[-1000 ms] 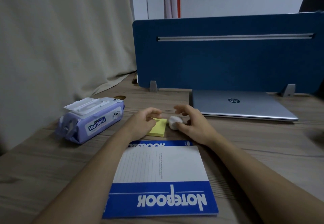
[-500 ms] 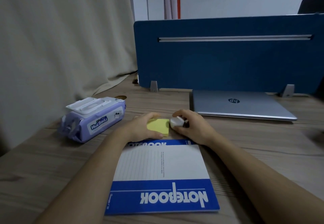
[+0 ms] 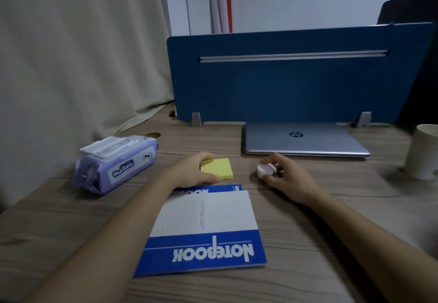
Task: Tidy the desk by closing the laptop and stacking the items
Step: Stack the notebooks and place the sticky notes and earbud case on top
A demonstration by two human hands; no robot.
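Silver metal laptop (image 3: 305,140) closed, flat at rear of wooden table (image 3: 331,207), against blue fabric divider panel (image 3: 284,84). Left hand (image 3: 192,172) gripping yellow square sticky-note pad (image 3: 216,168), fingers curled round its left edge. Right hand (image 3: 288,179) pinching small white round object (image 3: 265,169), well apart from pad. Blue-and-white paper notebook (image 3: 203,231) lying near front edge. Purple wet-wipe pack (image 3: 116,164) at left; pale cup (image 3: 423,152) at right.
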